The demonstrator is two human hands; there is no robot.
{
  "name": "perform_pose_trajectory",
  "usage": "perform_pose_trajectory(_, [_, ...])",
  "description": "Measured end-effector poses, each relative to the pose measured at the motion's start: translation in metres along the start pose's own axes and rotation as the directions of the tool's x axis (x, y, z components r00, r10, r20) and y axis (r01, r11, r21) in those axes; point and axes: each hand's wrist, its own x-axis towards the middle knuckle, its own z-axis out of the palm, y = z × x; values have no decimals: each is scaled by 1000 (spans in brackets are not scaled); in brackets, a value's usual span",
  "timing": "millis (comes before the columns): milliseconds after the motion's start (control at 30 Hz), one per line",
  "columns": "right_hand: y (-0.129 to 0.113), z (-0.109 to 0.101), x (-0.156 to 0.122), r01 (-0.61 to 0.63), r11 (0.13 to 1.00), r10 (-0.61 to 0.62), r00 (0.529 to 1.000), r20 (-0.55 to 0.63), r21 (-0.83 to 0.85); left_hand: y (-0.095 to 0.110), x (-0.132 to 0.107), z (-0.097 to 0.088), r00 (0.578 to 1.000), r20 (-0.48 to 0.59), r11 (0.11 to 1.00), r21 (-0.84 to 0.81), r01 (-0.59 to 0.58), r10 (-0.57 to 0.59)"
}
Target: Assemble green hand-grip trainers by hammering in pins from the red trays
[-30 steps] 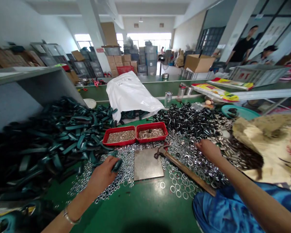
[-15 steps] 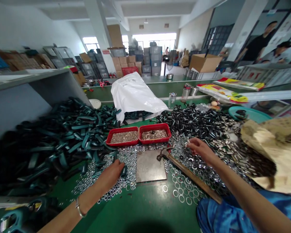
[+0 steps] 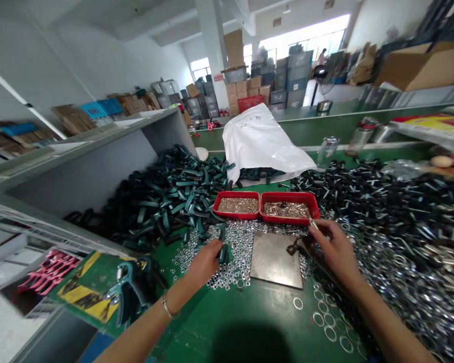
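My left hand (image 3: 205, 264) grips a dark green plastic handle piece (image 3: 223, 253) at the edge of a spread of small steel nuts (image 3: 232, 247). My right hand (image 3: 335, 249) pinches a small metal sleeve (image 3: 314, 225) between its fingertips. It hangs just above a claw hammer head (image 3: 294, 247), close to the right edge of a square steel plate (image 3: 276, 260). Two red trays (image 3: 237, 199) of small metal parts lie beyond the plate. Part of the hammer is hidden under my right hand.
A heap of dark green handles (image 3: 166, 199) rises to the left, and black-and-silver parts (image 3: 378, 196) spread to the right. Large steel washers (image 3: 419, 292) cover the near right. A white plastic sack (image 3: 263, 143) lies behind the trays, and a grey shelf (image 3: 98, 156) stands left.
The whole view has swung and tilted, bringing the left bench edge in. My right hand has moved left over the hammer head and now pinches a sleeve. My left hand stays near the nuts.
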Motion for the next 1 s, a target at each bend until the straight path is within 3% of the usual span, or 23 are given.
perform_pose_trajectory(100, [1, 21, -21, -109, 966, 97, 993, 65, 234, 10, -2, 9, 992, -5, 992, 16, -127, 128])
perform_pose_trajectory(200, [-4, 33, -37, -192, 915, 137, 975, 174, 356, 21, 10, 20, 983, 39, 981, 76, -180, 177])
perform_pose_trajectory(367, [-20, 31, -44, -281, 874, 166, 939, 300, 396, 19, 32, 25, 996, 77, 994, 91, -54, 47])
perform_pose_trajectory(467, [-23, 29, -44, -356, 832, 202, 909, 364, 426, 15, 37, 22, 996, -29, 990, -118, 81, -85])
perform_pose_trajectory(533, [-24, 29, -45, -409, 782, 218, 886, 408, 471, 19, 39, 20, 973, -75, 896, -409, 171, -220])
perform_pose_trajectory(600, [-26, 30, -48, -466, 724, 217, 854, 473, 509, 32, 43, 22, 953, -20, 685, -699, 204, -304])
perform_pose_trajectory(667, [-31, 30, -50, -530, 667, 207, 807, 553, 524, 53, 48, 28, 954, 69, 465, -861, 204, -292])
perform_pose_trajectory(733, [-37, 28, -53, -582, 608, 193, 768, 611, 540, 76, 53, 36, 965, 142, 330, -920, 211, -220])
perform_pose_trajectory(867, [-40, 25, -50, -628, 490, 189, 754, 630, 605, 113, 66, 56, 970, 218, 264, -934, 240, -111])
perform_pose_trajectory(1000, [-30, 22, -40, -622, 416, 239, 778, 581, 663, 129, 84, 66, 976, 190, 179, -962, 206, -104])
